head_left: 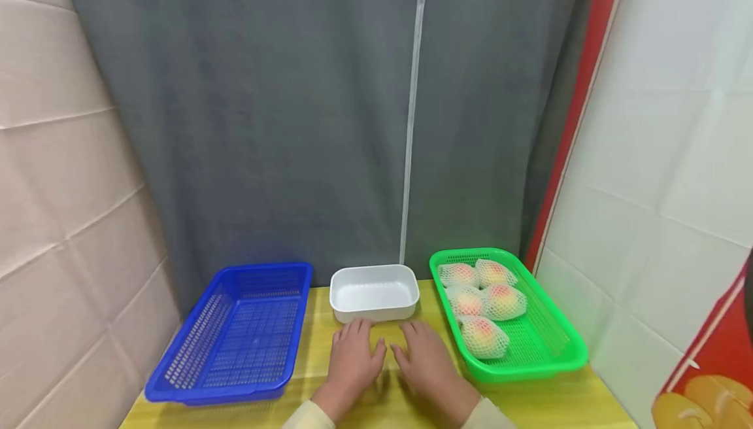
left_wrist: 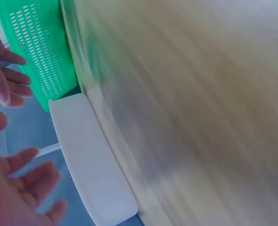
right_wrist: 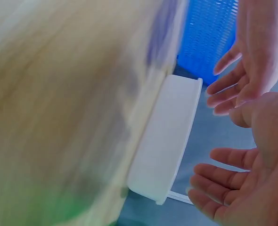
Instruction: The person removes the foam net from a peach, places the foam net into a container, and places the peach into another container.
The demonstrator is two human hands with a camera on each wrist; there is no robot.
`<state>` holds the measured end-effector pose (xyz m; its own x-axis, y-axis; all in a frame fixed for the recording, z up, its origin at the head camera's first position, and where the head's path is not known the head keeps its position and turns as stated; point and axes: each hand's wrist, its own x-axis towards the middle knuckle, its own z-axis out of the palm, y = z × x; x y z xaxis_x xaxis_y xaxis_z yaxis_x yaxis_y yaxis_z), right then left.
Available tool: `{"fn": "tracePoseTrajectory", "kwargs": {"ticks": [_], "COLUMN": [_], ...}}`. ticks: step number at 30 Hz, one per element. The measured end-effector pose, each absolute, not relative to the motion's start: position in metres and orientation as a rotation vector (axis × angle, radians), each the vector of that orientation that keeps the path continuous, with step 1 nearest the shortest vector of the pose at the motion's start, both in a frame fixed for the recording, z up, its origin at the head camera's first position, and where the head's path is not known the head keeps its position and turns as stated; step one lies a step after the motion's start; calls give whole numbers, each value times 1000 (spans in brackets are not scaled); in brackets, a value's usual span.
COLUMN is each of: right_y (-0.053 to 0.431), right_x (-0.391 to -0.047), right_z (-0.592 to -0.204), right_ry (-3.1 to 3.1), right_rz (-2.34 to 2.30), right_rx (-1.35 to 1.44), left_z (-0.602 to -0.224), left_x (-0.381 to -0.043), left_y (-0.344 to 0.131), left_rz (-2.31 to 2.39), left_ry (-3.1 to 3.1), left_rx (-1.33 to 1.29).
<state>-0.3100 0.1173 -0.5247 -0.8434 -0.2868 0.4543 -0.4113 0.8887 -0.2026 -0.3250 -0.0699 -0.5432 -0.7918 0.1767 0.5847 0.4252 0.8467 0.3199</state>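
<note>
Both hands hover over the front of the wooden table, side by side, with a small gap between the thumbs. My left hand (head_left: 355, 358) has relaxed fingers that hold nothing, its tips near the front of a white rectangular container (head_left: 376, 312). Just as bare, my right hand (head_left: 428, 362) points its loosely bent fingers toward the container's right front corner. The inside of the container shows no contents. On the right, a green basket (head_left: 565, 358) holds several peaches (head_left: 484, 337) in white foam nets, grouped along its left and far side.
A blue basket (head_left: 285, 377) with slotted walls and nothing in it stands on the left of the yellow wood-grain table (head_left: 317, 337). Behind the table hangs a grey curtain (head_left: 282, 121). Pale panels (head_left: 665, 154) close off both sides.
</note>
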Motion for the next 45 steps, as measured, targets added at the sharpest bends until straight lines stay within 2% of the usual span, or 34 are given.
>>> {"fn": "tracePoseTrajectory", "kwargs": {"ticks": [9, 20, 33, 45], "right_y": [138, 189, 238, 261], "right_x": [-299, -300, -292, -292], "right_z": [-503, -482, -480, -482], "right_ry": [-2534, -2476, -2530, -2558], "right_rz": [419, 409, 440, 362], "right_rx": [482, 384, 268, 268], "left_z": [-533, -512, -506, -504], "left_x": [-329, -340, -343, -348], "left_y": [-56, -18, 37, 71], "left_rz": [-674, -653, -561, -456], "left_ry": [-2396, -2427, -2465, -2530], "left_rx": [-726, -897, -1039, -1064]}}
